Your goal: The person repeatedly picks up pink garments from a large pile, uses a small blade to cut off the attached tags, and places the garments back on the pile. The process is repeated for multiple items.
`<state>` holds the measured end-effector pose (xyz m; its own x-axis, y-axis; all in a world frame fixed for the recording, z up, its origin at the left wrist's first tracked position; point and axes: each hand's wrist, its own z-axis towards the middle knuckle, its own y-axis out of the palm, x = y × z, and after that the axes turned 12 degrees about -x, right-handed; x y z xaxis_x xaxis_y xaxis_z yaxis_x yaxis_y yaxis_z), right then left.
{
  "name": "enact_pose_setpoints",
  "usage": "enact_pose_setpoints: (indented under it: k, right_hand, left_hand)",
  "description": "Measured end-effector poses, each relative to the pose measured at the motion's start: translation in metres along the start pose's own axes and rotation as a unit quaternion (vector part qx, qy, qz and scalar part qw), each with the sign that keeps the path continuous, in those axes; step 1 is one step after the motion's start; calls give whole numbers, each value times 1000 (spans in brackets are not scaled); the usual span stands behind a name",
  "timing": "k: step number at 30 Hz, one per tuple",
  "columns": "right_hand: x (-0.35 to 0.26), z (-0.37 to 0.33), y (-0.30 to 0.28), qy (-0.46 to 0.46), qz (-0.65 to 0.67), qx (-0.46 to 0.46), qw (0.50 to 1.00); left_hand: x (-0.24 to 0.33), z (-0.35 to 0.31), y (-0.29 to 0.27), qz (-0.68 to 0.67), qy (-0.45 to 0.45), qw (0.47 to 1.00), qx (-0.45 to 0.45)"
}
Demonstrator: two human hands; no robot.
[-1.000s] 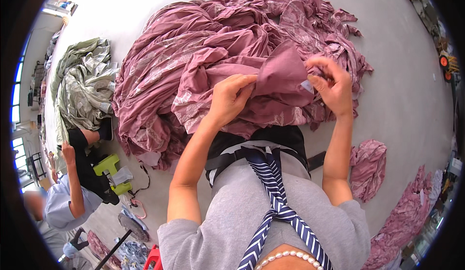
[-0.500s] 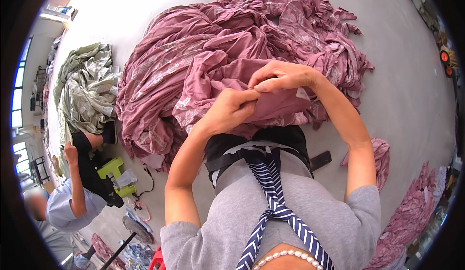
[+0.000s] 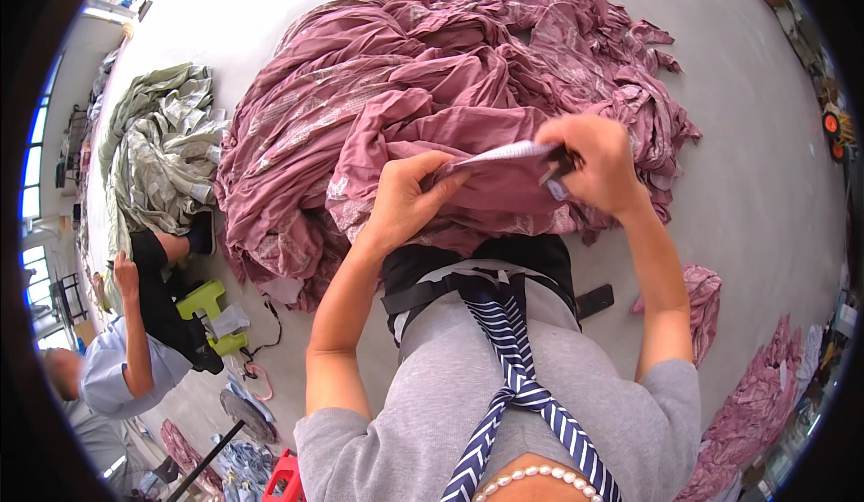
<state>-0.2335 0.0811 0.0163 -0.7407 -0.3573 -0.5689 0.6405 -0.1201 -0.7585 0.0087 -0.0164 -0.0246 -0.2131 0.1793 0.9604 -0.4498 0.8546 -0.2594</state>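
Observation:
A large heap of mauve fabric with pale patterned patches (image 3: 387, 79) lies in front of me, part of it across my lap. My left hand (image 3: 409, 198) pinches a raised edge of this cloth between thumb and fingers. From there a pale whitish strip (image 3: 513, 152) along the edge runs taut toward my right hand (image 3: 594, 162). My right hand is curled closed and smeared by motion. A small dark object (image 3: 562, 165) shows at its fingers, too blurred to name. A whitish bit (image 3: 558, 190) hangs just below it.
To the left a seated person (image 3: 135, 367) holds a pale green cloth pile (image 3: 166, 151). Close by stands a lime-green stool (image 3: 202, 304). A dark phone (image 3: 595, 301) lies on the floor at my right, near more mauve cloth (image 3: 704, 309). A red plastic thing (image 3: 286, 477) sits lower left.
My hands were together at the cloth's edge; now the right has moved right and away from the left. The pale strip between them and the dark object at my right hand have come into view.

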Motion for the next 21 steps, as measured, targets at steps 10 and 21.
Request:
enact_pose_setpoints:
  k: [10,21]
  right_hand:
    - [-39,-39,58,-106,-57,-161,980]
    - [-32,1,57,127,301,39,944]
  left_hand:
    - [-18,-2,14,-171,48,981,77]
    - [-5,-9,14,-102,81,990,57]
